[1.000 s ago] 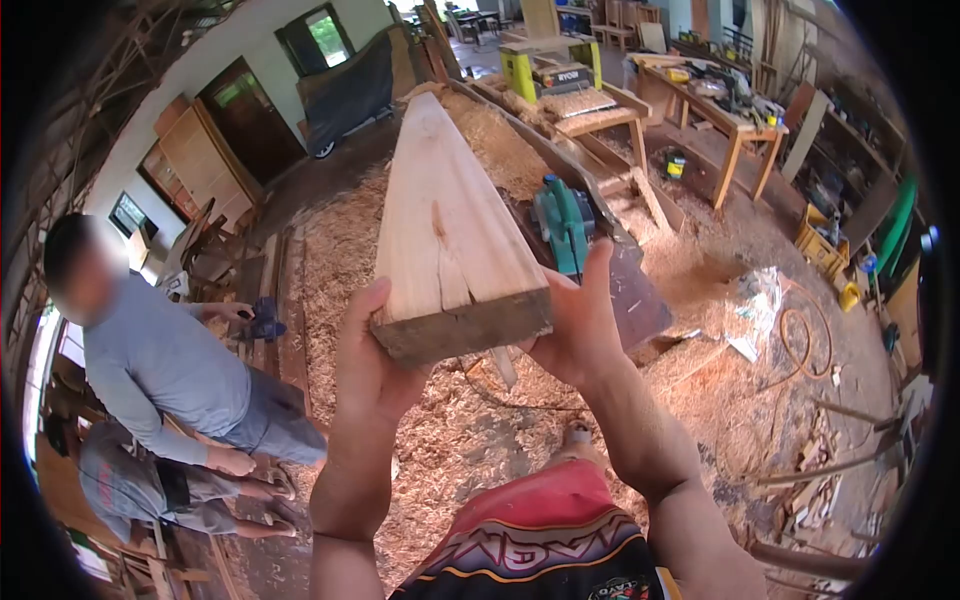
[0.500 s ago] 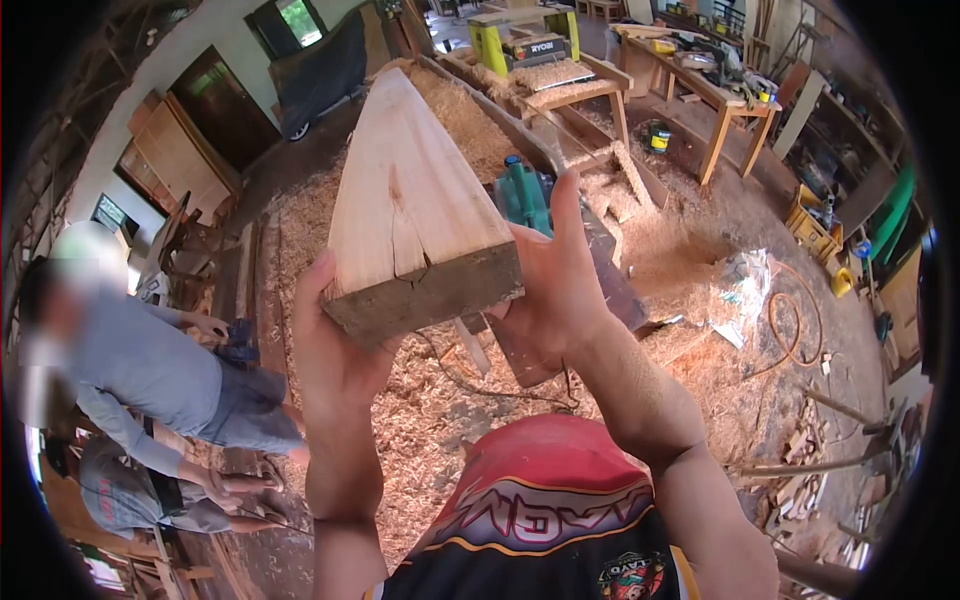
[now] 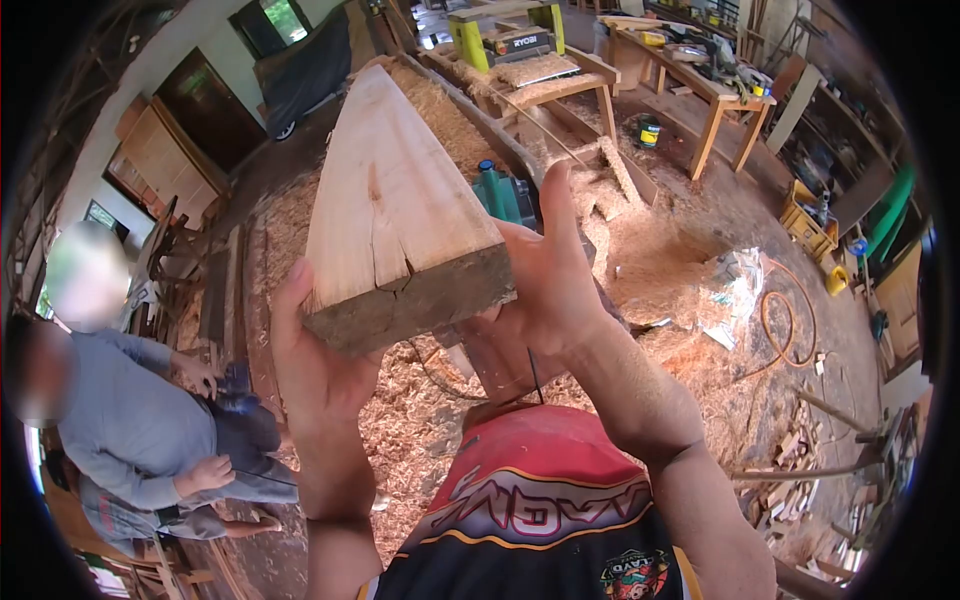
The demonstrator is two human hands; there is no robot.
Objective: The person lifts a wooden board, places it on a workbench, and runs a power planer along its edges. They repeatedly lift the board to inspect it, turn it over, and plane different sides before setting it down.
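Note:
A thick wooden board [image 3: 390,180] with a pale planed top is raised in front of me, its far end looking narrower. The near end is dark and rough, with two cracks running into the top face. My left hand [image 3: 325,345] supports the near left corner, thumb up along the side and fingers hidden underneath. My right hand [image 3: 550,285] holds the near right corner from below, its thumb pointing up clear of the wood. Just beyond the board's right edge is a green power tool [image 3: 502,192], partly hidden.
Wood shavings [image 3: 410,440] cover the floor. A person in grey [image 3: 145,410] stands at the left, with another person [image 3: 110,515] partly behind. A planer [image 3: 518,45] on a wooden stand and a workbench [image 3: 690,75] are farther ahead. An orange hose [image 3: 790,325] lies right.
The board and both my hands have shifted slightly left in view. The person in grey has moved the lower hand up to the waist.

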